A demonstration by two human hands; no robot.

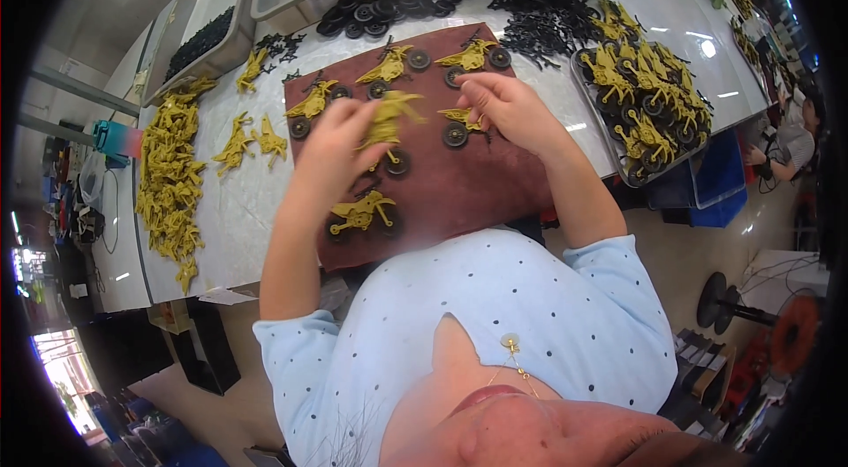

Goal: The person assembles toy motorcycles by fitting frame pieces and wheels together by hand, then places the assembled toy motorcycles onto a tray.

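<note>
Blurrily, yellow part [386,121] in left hand [339,138], long axis perhaps rising rightward

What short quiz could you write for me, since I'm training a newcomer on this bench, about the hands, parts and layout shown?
1. Multiple choice: what does the left hand hold?
A) a screwdriver
B) yellow toy-motorcycle body pieces
C) a blue bin

2. True or false: the tray heaped with yellow toy motorcycles stands to the right of the maroon mat.

3. Fill in the colour: the toy wheels piled on the table just beyond the mat are ____.

Key: 1 B; 2 true; 3 black.
</note>
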